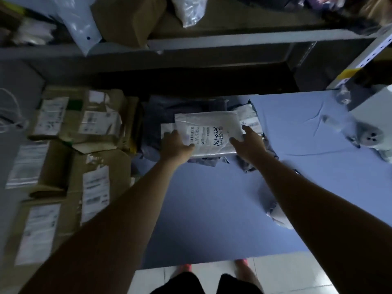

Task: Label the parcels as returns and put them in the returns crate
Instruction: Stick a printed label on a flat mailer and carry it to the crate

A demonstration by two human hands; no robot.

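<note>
Fingers point(246, 128) of your left hand point(176, 145) and right hand point(249, 143) grip the white parcel point(210, 132) at 9 and 3 o'clock.

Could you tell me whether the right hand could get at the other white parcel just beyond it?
Probably yes: the right hand lies right beside that white parcel with nothing between, but it grips the labelled parcel and would need to let go first.
</note>
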